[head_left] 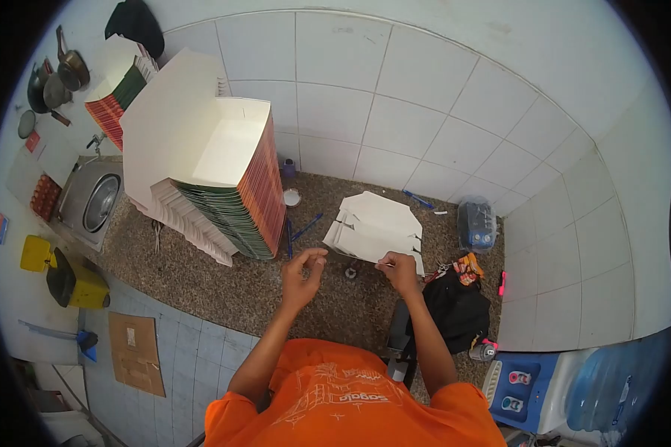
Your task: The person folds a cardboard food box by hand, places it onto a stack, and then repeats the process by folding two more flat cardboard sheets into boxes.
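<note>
A white cardboard box blank (376, 227) with cut slots and fold flaps lies on the speckled stone counter in front of me, its flaps partly raised. My right hand (399, 274) pinches the near edge of this blank toward its right end. Close to the blank's near left corner is my left hand (303, 277), fingers curled in toward the thumb; it looks apart from the card, and I see nothing in it. To the left rises a tall nested stack of folded cardboard boxes (257, 179), white inside with orange and green printed sides.
Blue pens (306, 227) lie beside the stack, and another blue pen (418, 199) near the wall. On the right are a plastic-wrapped package (476, 225), a black bag (457, 313) and a can (483, 350). A sink (101, 201) stands far left; a water dispenser (533, 391) is at lower right.
</note>
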Motion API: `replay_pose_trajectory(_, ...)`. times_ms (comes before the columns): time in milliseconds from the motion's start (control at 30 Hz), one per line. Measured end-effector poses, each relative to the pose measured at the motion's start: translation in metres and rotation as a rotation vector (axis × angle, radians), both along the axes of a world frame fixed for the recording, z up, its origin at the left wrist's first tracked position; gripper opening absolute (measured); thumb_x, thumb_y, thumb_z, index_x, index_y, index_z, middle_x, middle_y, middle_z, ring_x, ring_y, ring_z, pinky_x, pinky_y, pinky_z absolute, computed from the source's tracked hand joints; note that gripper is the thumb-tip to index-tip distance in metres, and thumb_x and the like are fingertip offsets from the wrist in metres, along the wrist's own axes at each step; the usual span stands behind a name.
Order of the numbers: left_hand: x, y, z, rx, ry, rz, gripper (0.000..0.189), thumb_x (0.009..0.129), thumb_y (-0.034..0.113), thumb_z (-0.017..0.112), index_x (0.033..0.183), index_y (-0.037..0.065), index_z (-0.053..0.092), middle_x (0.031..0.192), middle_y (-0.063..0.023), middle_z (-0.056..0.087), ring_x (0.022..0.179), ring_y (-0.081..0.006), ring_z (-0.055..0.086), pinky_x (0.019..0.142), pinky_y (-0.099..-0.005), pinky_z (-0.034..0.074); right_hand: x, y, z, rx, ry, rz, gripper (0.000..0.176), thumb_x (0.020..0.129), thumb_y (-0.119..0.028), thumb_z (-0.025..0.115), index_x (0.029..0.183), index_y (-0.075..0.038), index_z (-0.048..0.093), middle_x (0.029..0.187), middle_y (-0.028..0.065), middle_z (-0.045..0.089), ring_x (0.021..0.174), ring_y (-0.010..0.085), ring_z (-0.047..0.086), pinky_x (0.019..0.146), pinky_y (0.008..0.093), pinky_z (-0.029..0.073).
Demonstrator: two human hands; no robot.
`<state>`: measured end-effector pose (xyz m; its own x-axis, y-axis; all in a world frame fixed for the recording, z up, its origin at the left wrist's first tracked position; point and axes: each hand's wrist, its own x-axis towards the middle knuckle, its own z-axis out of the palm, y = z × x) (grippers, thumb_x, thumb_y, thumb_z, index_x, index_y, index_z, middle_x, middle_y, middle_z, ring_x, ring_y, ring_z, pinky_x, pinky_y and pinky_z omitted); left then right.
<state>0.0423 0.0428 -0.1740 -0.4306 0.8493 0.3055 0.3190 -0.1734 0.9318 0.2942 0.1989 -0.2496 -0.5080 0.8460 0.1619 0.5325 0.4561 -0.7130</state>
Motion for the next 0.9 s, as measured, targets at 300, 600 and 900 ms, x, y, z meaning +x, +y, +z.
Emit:
replay_pose_trajectory(300,-0.011,-0.002,-0.027,-0.277,-0.483,-0.163,0.021,0.101,0.019,0.062,0.116,0.007,0.069,0.097,-0.0044,0.07,0.086,-0.0109,0.065,0.075,-0.0275,0.051,-0.007,0.0,0.023,0.091,0.517,-0.275,0.011,0.095,-0.005,0.07,0.087,-0.002,0.063,0.083,0.003,0.07,0.072,0.0061,0.059,0.069,0.0242,0.048)
replay_pose_trajectory(600,-0.014,0.009,-0.022,-0.457,-0.569,-0.227,0.029,0.104,0.031,0.06,0.122,0.01,0.067,0.103,-0.0019,0.07,0.089,-0.0114,0.063,0.077,-0.0273,0.05,-0.013,-0.017,0.033,0.08,0.434,-0.386,0.005,0.087,-0.002,0.073,0.088,-0.002,0.068,0.08,0.0091,0.069,0.074,0.0201,0.064,0.072,0.033,0.049)
replay_pose_trajectory(900,0.018,0.026,-0.038,-0.392,-0.422,-0.332,0.084,0.09,0.031,0.08,0.155,0.005,0.033,0.137,-0.0173,0.056,0.105,-0.0229,0.068,0.082,-0.0351,0.057,-0.015,-0.026,0.058,0.335,0.192,-0.086,0.005,0.082,-0.012,0.079,0.086,-0.009,0.076,0.075,0.0074,0.069,0.071,0.0244,0.062,0.065,0.0371,0.043)
